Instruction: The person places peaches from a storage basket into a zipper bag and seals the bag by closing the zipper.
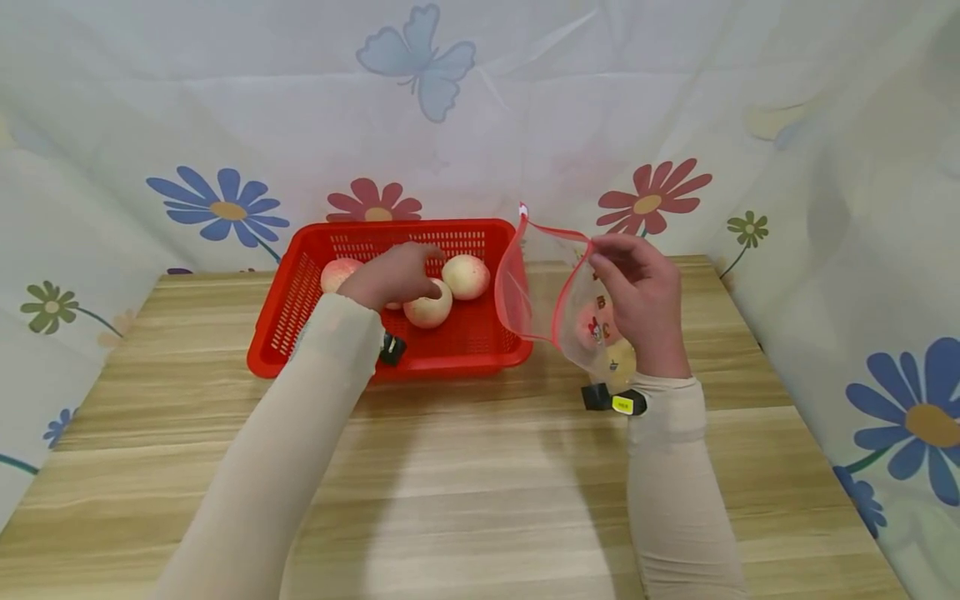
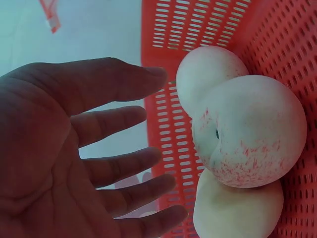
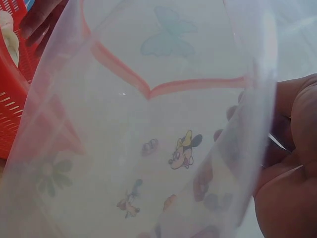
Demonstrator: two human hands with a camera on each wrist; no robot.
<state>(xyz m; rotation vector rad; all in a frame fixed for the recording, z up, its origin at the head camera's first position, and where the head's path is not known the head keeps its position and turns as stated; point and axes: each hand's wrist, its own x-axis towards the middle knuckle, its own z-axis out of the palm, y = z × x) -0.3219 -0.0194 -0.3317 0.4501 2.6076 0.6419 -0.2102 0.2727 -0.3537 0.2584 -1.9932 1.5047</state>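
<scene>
My left hand (image 1: pixel 401 273) reaches into a red plastic basket (image 1: pixel 510 350), over a pale peach (image 1: pixel 431 310). In the left wrist view the fingers (image 2: pixel 124 166) are spread and nearly straight, apart from the peaches (image 2: pixel 252 134) beside them. Another peach (image 1: pixel 467 277) lies to the right, and a pinker peach (image 1: pixel 340 272) to the left, partly behind the hand. My right hand (image 1: pixel 645 292) pinches the rim of a clear zip bag (image 1: pixel 536 287) with red edging, its mouth gaping toward the basket. Cartoon prints mark the bag (image 3: pixel 181 153), and rounded pink and yellowish shapes show through its lower part.
The basket stands on a wood-grain table (image 1: pixel 480 483), near its back edge. Behind and at both sides hangs a white cloth (image 1: pixel 480 150) printed with flowers and a butterfly. The bag is just right of the basket's right wall.
</scene>
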